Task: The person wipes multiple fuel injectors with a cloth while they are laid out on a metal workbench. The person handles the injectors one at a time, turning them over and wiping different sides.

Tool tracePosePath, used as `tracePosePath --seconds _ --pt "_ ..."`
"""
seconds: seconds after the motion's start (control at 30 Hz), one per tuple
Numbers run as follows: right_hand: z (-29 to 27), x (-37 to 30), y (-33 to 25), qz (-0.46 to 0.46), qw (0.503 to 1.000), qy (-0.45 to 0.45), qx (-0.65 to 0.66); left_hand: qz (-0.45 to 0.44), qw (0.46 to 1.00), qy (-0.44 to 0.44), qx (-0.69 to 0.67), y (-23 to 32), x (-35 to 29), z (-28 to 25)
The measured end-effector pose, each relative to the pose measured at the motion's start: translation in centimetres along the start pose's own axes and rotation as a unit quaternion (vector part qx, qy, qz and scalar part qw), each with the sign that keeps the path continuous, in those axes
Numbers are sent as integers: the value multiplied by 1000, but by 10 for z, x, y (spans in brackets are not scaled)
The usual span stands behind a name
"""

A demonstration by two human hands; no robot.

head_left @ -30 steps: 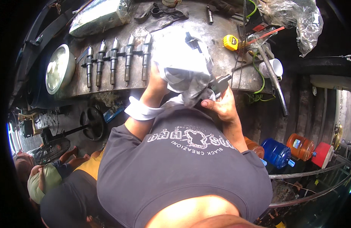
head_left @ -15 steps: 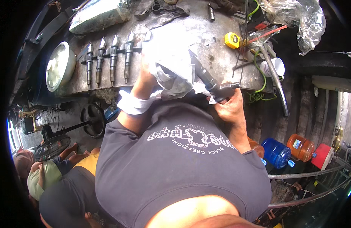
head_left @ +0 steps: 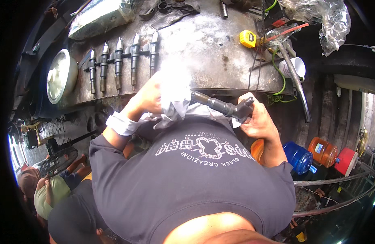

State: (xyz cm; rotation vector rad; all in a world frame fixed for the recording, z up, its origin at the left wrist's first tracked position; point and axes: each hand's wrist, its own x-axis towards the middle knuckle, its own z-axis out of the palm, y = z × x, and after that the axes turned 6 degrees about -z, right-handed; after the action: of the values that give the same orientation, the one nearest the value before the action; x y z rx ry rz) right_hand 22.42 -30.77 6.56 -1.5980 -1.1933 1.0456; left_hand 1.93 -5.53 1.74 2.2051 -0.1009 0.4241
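In front of my chest I hold a dark metal fuel injector [head_left: 214, 103], lying nearly level and slanting slightly down to the right. My right hand [head_left: 257, 120] is closed around its thick end, where a short side branch sticks up. A white cloth [head_left: 176, 99] covers the other end, gripped by my left hand [head_left: 151, 96]; glare washes out part of the cloth and fingers. A white band [head_left: 121, 123] circles my left forearm. Several similar injectors [head_left: 118, 67] lie side by side on the metal worktable [head_left: 212, 53], left of the cloth.
A lidded pale bowl [head_left: 62, 77] is at the table's left. Toward the right lie a yellow tape measure [head_left: 248, 39], a metal bar [head_left: 294, 79] past the edge and a white cup [head_left: 296, 67]. Large blue bottles [head_left: 297, 157] stand lower right; people [head_left: 73, 211] sit lower left.
The injector has swung from a steep slant to nearly level. My left hand and the cloth have moved left and down; the right hand has shifted slightly right. The rightmost injector on the table is now uncovered.
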Motion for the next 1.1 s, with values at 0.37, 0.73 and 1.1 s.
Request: tracePosePath --seconds 0.37,0.73,1.1 --pt "-1 11 -20 -81 972 -7 -219 -124 963 -66 -229 4 10 -13" --pt "5 10 -8 -27 997 26 -68 32 995 94 5 5 20 -6" --pt "54 2 44 -71 955 258 131 -36 919 392 1 -12 53 4"
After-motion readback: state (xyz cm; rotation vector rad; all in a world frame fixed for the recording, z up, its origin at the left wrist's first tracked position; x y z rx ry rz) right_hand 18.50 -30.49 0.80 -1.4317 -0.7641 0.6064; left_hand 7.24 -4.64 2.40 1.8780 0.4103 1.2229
